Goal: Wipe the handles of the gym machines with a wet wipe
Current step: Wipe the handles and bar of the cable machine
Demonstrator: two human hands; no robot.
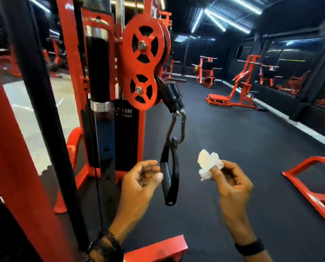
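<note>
So I'm standing at the red cable machine and I'm holding the wet wipe bunched up in my right hand, pinched between thumb and fingertips so most of it is sticking up out of the top. The wipe isn't touching anything yet, it's hovering just to the right of the black stirrup handle, which is dangling from a carabiner under the double pulley. My left hand is loosely curled and empty, palm facing me, with the thumb tip right up against the left edge of the handle; I honestly can't tell if it's actually touching or just beside it. So step-wise I'm reckoning I'm right at the approach, with this handle about to get wiped and not wiped yet as far as I can see. Since the thing is hanging free, I'm guessing the next move needs my left hand to grab and steady the handle so it isn't swinging away, then the right hand wrapping the wipe around the grip bar and running along it. Plenty more red machines are sitting across the black floor, so probably lots of handles left.
</note>
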